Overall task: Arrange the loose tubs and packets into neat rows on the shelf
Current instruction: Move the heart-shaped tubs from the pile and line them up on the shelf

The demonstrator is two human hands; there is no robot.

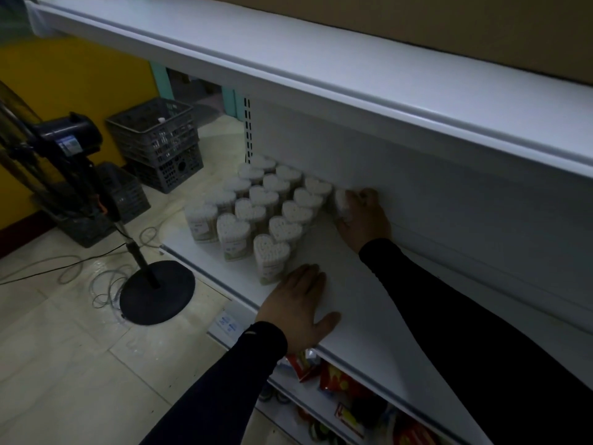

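Note:
Several heart-shaped clear tubs of cotton swabs [256, 203] stand in rows at the left end of the white shelf [359, 303]. My right hand [362, 220] reaches to the back of the shelf and grips one more tub [340, 203] at the right end of the back row, against the back panel. My left hand [301, 308] lies flat, fingers straight, on the shelf near its front edge, its fingertips touching the base of the nearest tub [271, 261].
An upper shelf [321, 69] overhangs the work area. Below, a lower shelf holds red snack packets [340, 380]. On the floor to the left stand a pedestal fan [154, 290], loose cables and stacked grey plastic crates [157, 142].

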